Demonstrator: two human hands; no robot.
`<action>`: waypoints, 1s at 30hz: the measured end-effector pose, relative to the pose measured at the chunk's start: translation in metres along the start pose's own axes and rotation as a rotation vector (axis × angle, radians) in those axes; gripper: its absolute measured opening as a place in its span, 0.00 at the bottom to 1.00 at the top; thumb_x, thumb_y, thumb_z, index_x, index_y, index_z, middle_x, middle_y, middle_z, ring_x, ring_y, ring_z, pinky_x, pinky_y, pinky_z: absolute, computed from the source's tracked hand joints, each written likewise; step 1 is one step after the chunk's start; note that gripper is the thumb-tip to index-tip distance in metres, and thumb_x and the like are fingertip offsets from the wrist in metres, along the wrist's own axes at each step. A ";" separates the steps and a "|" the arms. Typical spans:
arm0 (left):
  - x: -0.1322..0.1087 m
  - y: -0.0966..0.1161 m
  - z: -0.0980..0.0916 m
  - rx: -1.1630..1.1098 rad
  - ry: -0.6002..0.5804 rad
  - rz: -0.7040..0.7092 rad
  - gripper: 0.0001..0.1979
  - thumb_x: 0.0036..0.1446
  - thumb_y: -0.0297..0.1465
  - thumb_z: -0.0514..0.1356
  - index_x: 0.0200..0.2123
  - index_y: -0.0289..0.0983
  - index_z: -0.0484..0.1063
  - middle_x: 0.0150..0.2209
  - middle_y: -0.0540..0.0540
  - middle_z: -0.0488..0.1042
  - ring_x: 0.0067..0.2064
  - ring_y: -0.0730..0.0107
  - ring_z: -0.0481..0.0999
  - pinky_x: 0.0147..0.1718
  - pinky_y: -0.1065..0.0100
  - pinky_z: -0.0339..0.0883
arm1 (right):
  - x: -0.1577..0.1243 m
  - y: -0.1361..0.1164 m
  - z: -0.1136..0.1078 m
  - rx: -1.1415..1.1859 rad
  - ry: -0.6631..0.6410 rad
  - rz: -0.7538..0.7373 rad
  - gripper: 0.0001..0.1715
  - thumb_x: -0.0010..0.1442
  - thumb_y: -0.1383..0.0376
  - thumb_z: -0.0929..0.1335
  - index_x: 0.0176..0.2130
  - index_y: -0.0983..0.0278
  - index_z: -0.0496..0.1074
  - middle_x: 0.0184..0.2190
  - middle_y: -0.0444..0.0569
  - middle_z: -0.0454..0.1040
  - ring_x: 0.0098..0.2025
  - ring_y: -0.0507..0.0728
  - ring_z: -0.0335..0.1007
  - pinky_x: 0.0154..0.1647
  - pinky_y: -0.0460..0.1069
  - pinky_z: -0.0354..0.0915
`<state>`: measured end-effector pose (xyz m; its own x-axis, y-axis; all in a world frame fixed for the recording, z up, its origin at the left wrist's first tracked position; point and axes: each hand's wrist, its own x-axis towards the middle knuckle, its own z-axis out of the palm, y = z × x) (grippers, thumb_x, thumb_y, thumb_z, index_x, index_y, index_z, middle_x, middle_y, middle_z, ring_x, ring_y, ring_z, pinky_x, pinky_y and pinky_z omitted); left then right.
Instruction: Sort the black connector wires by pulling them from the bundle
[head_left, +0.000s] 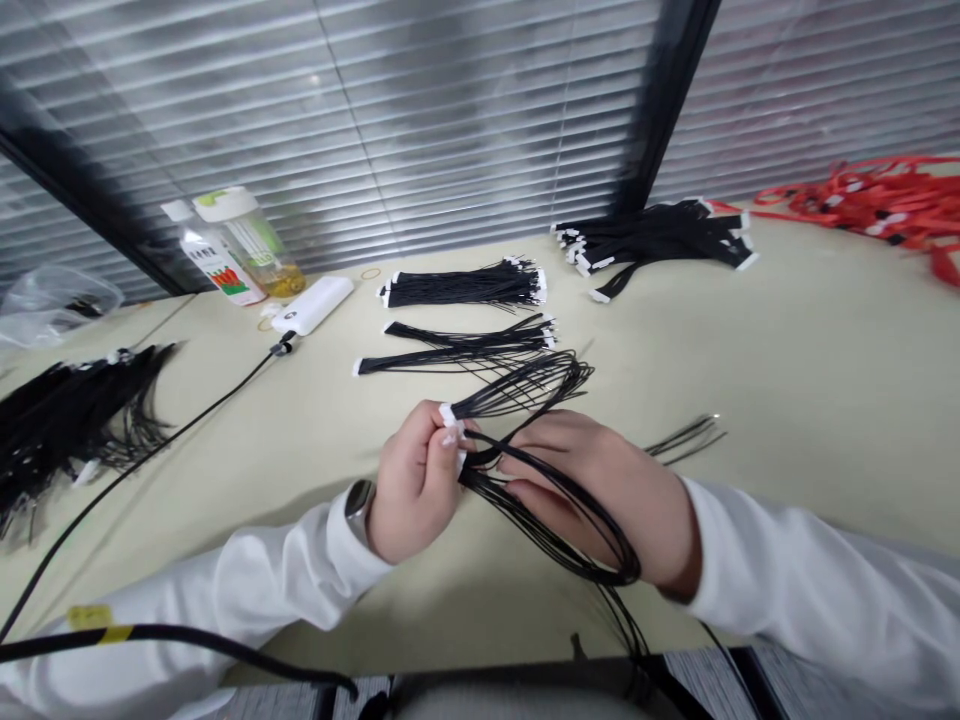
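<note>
My left hand (416,485), a dark watch at its wrist, is closed on the white connectors (452,420) of black wire harnesses, thumb pressed on top. From these connectors thin black wires (559,480) fan out to the right, some looping back and others hanging over the table's front edge. My right hand (607,490) is closed around part of these wires close to the connectors; its fingertips are partly hidden behind the strands. Loose wire ends (690,438) stick out past the back of this hand. Just beyond lie two thin black harnesses (457,350) with white connectors.
A neat harness bundle (465,286) lies further back. Another black pile (667,240) and red harnesses (862,205) lie back right. At left are a black wire heap (67,415), two bottles (225,260) and a white power bank (315,305) with its cable (172,440) crossing the table.
</note>
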<state>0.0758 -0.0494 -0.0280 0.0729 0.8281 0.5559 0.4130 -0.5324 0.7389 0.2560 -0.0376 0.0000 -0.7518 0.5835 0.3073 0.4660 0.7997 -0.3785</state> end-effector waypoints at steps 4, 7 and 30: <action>0.000 -0.001 0.000 -0.025 -0.020 -0.011 0.11 0.63 0.33 0.46 0.32 0.36 0.63 0.26 0.49 0.69 0.26 0.75 0.67 0.26 0.73 0.61 | 0.000 0.001 -0.001 -0.023 -0.029 -0.023 0.15 0.62 0.68 0.57 0.27 0.65 0.66 0.28 0.48 0.67 0.32 0.53 0.62 0.36 0.50 0.58; -0.001 -0.002 0.001 -0.057 -0.032 -0.027 0.11 0.63 0.33 0.46 0.32 0.36 0.63 0.26 0.49 0.67 0.26 0.76 0.66 0.26 0.73 0.60 | 0.000 0.001 -0.003 0.072 -0.007 0.021 0.14 0.62 0.67 0.57 0.27 0.65 0.63 0.26 0.46 0.65 0.30 0.51 0.61 0.34 0.48 0.58; 0.017 -0.003 0.008 -0.221 -0.072 -0.465 0.19 0.59 0.45 0.47 0.26 0.36 0.59 0.19 0.55 0.59 0.13 0.82 0.58 0.09 0.78 0.54 | 0.004 0.023 -0.044 0.832 0.718 0.262 0.22 0.56 0.70 0.65 0.50 0.57 0.62 0.23 0.39 0.71 0.21 0.49 0.66 0.24 0.47 0.67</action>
<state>0.0836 -0.0323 -0.0237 -0.0071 0.9918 0.1277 0.2159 -0.1232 0.9686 0.2840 -0.0108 0.0307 -0.1094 0.8800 0.4621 -0.0878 0.4545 -0.8864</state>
